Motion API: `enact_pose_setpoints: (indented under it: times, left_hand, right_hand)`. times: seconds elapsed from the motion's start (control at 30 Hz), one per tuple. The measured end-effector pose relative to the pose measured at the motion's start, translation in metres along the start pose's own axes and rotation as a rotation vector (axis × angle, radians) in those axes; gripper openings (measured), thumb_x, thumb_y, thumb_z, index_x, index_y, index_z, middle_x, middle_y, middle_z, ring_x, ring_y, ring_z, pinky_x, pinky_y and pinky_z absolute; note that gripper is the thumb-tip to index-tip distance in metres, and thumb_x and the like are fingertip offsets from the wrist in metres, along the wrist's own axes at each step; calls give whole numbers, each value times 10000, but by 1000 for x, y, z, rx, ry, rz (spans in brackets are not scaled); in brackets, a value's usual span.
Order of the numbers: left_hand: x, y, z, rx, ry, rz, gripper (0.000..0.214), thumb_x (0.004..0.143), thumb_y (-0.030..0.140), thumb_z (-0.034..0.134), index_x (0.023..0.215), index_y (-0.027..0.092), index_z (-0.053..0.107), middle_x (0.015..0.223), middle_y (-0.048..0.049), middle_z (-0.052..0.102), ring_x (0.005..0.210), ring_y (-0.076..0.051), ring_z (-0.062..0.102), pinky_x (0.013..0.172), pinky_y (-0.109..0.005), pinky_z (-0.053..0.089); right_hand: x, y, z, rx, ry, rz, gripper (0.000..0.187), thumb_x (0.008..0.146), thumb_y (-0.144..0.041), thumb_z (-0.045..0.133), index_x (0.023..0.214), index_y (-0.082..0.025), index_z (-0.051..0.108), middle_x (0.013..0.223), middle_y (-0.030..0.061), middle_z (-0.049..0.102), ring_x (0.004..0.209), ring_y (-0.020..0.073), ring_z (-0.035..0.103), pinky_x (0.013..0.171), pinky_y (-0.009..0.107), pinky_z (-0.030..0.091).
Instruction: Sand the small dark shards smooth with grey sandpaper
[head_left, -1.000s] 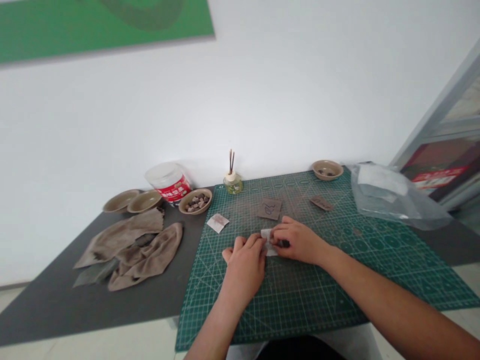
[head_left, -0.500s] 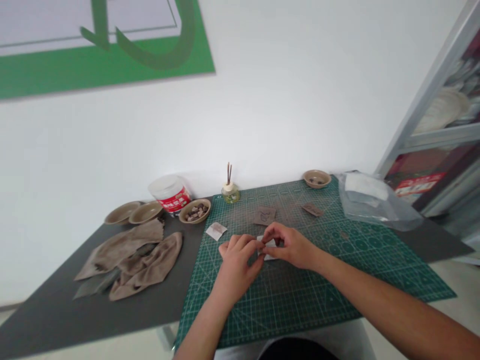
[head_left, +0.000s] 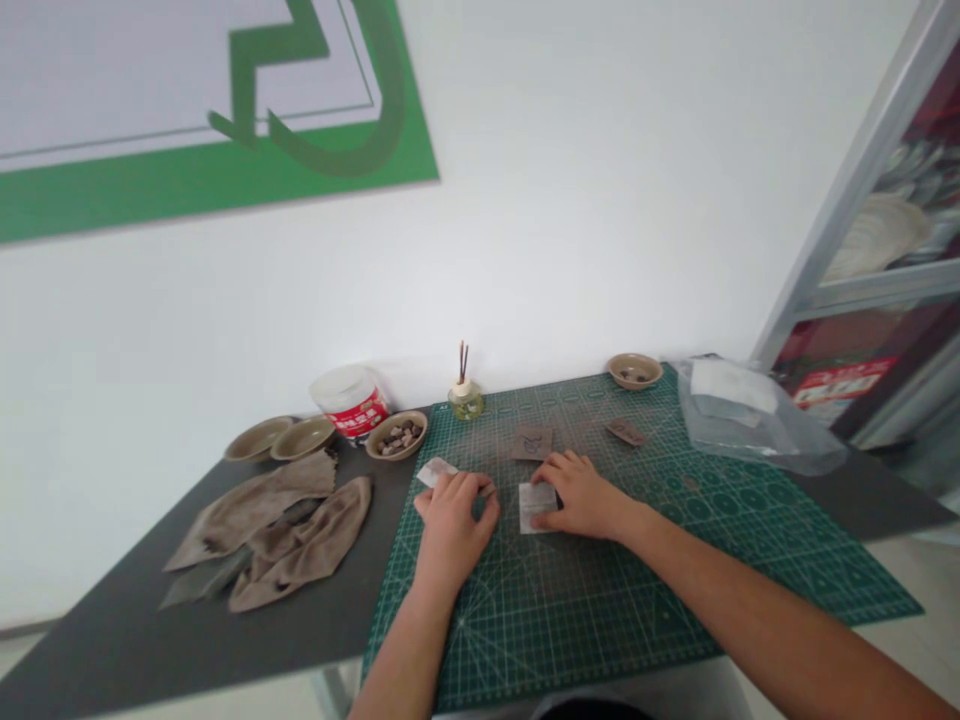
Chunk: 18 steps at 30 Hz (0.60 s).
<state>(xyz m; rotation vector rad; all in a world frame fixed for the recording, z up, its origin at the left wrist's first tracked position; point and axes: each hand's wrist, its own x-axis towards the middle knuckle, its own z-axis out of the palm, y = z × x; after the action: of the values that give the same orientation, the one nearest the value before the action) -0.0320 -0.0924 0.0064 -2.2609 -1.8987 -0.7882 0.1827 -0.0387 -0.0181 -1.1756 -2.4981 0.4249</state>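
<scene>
Pressing down: right hand [head_left: 581,503], grip released, fingers flat against a white paper slip [head_left: 537,507] on the green cutting mat [head_left: 570,640], apparently to pin it steady. Left hand [head_left: 454,530], grip loosely curled, nothing visibly held, with a small paper square [head_left: 435,472] at its eleven o'clock.

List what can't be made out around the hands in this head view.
In the head view:
The white paper slip: its right edge is covered by the fingers of the right hand, and any print on it is too small to read.
The paper scrap: its lower part is hidden by the left hand.
The brown square: its marks are too small to read.
</scene>
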Motion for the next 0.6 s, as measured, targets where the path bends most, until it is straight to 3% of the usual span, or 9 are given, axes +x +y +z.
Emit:
enact_pose_setpoints:
  times: [0.23, 0.4, 0.6]
  left_hand:
    - [-1, 3, -3, 15, -8, -12, 71, 854, 217, 548, 863, 212, 618, 892, -24, 688, 962, -240, 570, 847, -391, 303]
    - [-1, 3, -3, 16, -28, -30, 58, 842, 211, 550, 836, 208, 607, 873, -30, 686, 950, -243, 567, 845, -393, 303]
    - [-1, -1, 0, 4, -62, -11, 58, 848, 233, 548, 843, 217, 604, 883, -22, 689, 952, -240, 566, 847, -389, 306]
  right_hand:
    - [18, -6, -8, -70, -117, 128, 578, 607, -558, 794, 1020, -184, 641, 1081, 124, 607, 1046, 335, 524, 865, 448, 385]
    - [25, -9, -11, -40, -203, 165, 444, 606, -524, 800, 889, -202, 685, 1049, 122, 608, 1027, 326, 563, 828, 409, 412]
    - [26, -9, -11, -54, -172, 178, 627, 561, -525, 824, 1044, -182, 617, 1094, 138, 623, 1032, 330, 573, 833, 418, 417]
